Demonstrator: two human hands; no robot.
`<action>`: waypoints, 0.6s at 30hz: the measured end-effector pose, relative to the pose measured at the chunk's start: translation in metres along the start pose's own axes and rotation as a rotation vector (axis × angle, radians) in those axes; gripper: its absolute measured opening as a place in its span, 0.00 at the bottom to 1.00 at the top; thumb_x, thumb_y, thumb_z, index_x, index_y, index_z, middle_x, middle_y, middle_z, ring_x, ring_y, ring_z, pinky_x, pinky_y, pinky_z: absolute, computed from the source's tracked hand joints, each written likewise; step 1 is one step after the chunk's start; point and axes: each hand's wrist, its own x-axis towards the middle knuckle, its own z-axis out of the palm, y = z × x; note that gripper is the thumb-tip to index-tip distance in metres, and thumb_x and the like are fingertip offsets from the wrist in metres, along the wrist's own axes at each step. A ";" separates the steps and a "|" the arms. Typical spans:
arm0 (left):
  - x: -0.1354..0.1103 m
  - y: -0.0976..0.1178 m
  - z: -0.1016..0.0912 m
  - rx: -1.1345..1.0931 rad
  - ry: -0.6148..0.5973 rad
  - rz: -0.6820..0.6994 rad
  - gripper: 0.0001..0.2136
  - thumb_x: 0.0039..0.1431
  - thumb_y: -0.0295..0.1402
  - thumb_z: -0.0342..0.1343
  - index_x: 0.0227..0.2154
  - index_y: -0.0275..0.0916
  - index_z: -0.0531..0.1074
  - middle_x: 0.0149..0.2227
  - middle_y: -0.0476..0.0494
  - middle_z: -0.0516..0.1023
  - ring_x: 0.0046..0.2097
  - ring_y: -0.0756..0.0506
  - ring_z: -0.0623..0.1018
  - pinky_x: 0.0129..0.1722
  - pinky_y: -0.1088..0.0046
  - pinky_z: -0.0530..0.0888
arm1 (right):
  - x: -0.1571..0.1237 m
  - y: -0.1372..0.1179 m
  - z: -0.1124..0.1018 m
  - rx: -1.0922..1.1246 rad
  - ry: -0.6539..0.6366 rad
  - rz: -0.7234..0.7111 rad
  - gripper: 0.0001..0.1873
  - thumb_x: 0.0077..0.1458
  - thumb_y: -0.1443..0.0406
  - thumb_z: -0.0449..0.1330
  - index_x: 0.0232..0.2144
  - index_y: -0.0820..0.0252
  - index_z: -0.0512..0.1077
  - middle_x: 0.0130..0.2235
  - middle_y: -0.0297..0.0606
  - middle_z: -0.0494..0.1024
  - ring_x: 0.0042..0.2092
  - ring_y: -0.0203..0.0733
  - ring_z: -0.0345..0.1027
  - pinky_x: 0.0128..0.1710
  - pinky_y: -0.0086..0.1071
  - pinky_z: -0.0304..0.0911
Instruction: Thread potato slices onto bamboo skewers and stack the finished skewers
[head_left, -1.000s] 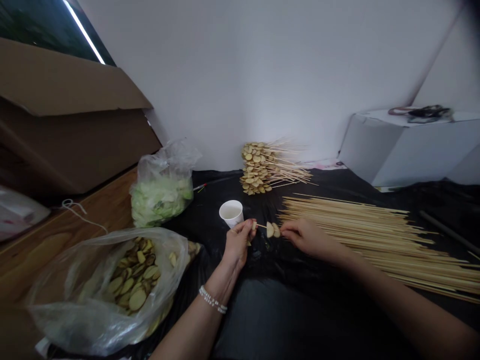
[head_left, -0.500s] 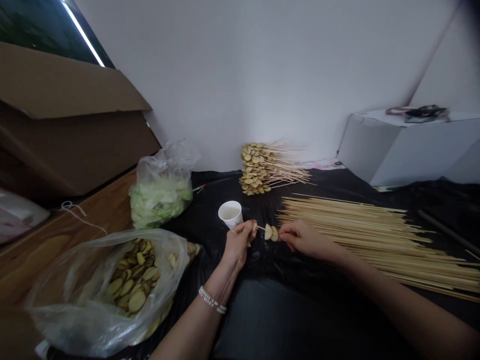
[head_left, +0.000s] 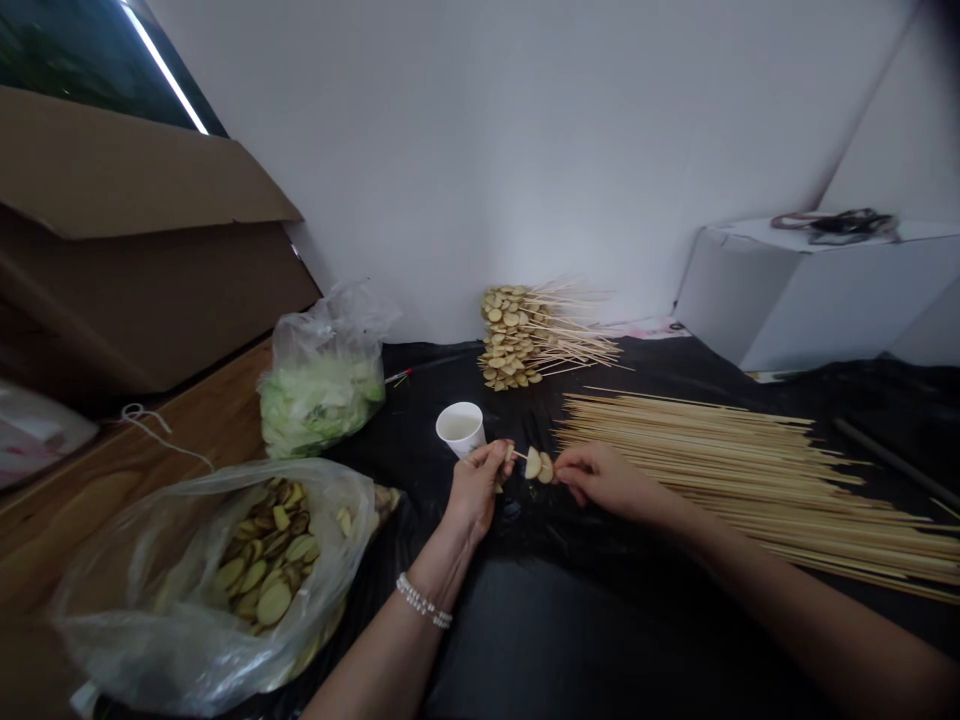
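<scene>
Head view: L hand (head_left: 474, 482) pinches a potato slice (head_left: 509, 454) at one end of the bamboo skewer (head_left: 520, 456); R hand (head_left: 600, 475) grips it by two threaded slices (head_left: 533, 463). Skewer's btwn hands (paper cup (head_left: 460, 428) nearby). Prob. best: push straight, w/o splitting.

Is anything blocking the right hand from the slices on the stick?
Nothing visible. The right hand is right next to the slices on the stick; the white cup stands by the left hand, out of the way.
</scene>
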 end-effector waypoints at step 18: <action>-0.001 -0.002 0.002 0.034 -0.002 0.042 0.15 0.40 0.39 0.67 0.27 0.32 0.79 0.25 0.46 0.75 0.25 0.55 0.67 0.27 0.79 0.65 | -0.002 0.001 0.008 -0.158 0.108 -0.080 0.13 0.56 0.68 0.48 0.25 0.61 0.71 0.26 0.38 0.75 0.29 0.37 0.66 0.30 0.28 0.55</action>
